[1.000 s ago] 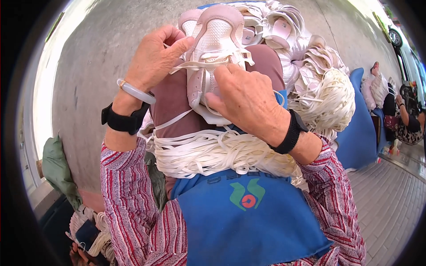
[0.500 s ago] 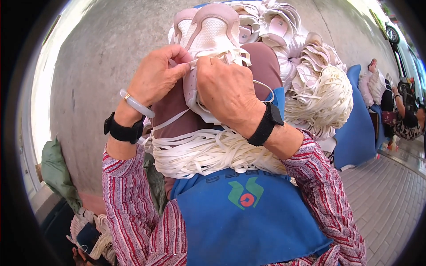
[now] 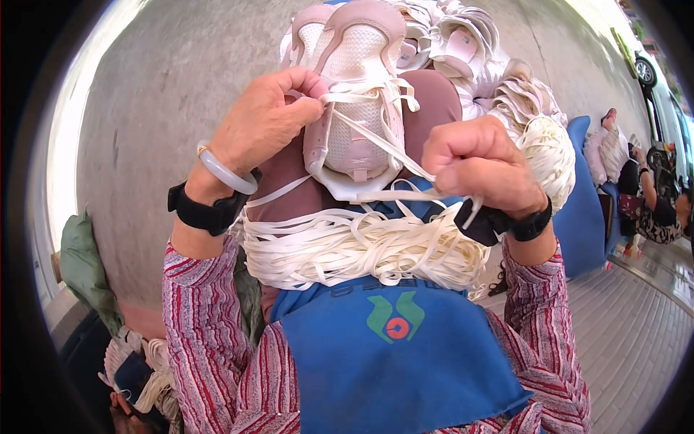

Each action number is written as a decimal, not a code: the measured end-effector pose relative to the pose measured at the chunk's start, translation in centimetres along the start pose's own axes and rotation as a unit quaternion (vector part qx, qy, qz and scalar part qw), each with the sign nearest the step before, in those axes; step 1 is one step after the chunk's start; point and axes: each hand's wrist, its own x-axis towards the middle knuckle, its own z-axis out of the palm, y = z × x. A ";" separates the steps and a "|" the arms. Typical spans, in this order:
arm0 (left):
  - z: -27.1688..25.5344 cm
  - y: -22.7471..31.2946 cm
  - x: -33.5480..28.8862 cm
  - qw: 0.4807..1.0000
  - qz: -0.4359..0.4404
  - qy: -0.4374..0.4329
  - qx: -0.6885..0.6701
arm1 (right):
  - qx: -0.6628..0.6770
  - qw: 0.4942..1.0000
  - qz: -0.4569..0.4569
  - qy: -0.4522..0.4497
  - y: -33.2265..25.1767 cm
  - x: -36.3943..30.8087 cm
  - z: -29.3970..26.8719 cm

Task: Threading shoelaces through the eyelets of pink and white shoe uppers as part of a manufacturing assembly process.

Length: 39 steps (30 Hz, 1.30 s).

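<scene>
A white and pale pink shoe upper [image 3: 358, 148] lies over my knees, partly laced, with its mesh tongue toward the far side. At its left eyelet edge my left hand [image 3: 278, 116] is closed, thumb and forefinger pinching the edge where the lace passes. A flat white shoelace [image 3: 379, 142] runs taut from there down to the right. My right hand [image 3: 484, 166] is closed around that lace to the right of the upper, with a loose end hanging below the fingers. Which eyelet the lace goes through is hidden by my left fingertips.
A thick bundle of white laces [image 3: 354, 249] lies across my lap above a blue apron [image 3: 405, 376]. Stacked uppers [image 3: 466, 43] and another lace bundle [image 3: 549, 155] sit beyond my right knee. A green bag [image 3: 88, 267] stands left; another person [image 3: 654, 192] sits far right.
My right hand has moved from the upper out to the right and toward me, drawing the lace taut. My left hand has stayed at the eyelet edge.
</scene>
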 end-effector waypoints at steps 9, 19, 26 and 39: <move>1.3 0.0 -0.9 0.998 0.028 0.038 -0.051 | 0.099 0.987 -0.097 -0.079 1.2 -4.7 -2.3; 2.8 1.2 -3.9 0.976 -0.153 -0.075 -0.133 | -0.031 0.978 -0.096 -0.184 0.5 -1.6 4.8; 5.6 -0.3 -4.2 0.912 -0.118 -0.030 -0.392 | -0.239 0.964 -0.064 0.098 1.4 -1.3 5.4; 5.8 0.0 -5.1 0.953 -0.100 -0.048 -0.281 | -0.349 0.927 -0.029 0.135 3.6 0.1 4.0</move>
